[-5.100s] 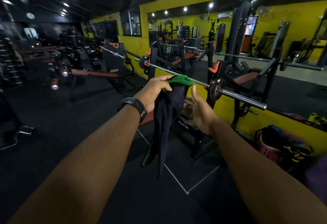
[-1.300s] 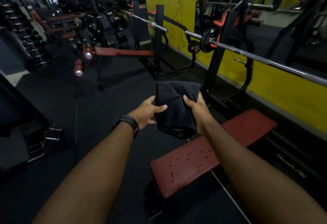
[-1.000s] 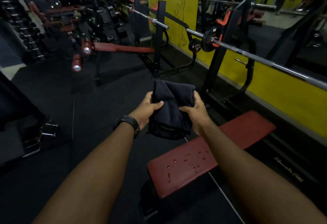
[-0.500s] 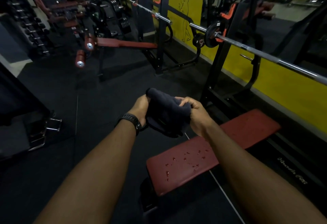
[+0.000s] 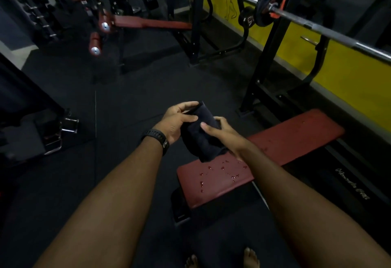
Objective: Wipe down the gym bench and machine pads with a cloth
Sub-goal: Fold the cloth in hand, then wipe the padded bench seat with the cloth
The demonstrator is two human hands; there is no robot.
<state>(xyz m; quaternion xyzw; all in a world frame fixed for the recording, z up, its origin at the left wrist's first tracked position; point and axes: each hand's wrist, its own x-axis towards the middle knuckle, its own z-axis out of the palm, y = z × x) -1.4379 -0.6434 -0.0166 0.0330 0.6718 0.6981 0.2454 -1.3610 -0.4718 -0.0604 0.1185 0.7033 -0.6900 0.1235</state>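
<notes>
Hands: left hand (image 5: 178, 122) and right hand (image 5: 225, 135) both grip a folded dark cloth (image 5: 203, 140).
Cloth: over the near end of the red bench pad (image 5: 281, 140).
Pad: droplets (image 5: 222, 171) scattered there.

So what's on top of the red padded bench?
Liquid droplets lie on the red padded bench's near end. The dark folded cloth, gripped by the left hand and right hand, hides part of the pad.
</notes>
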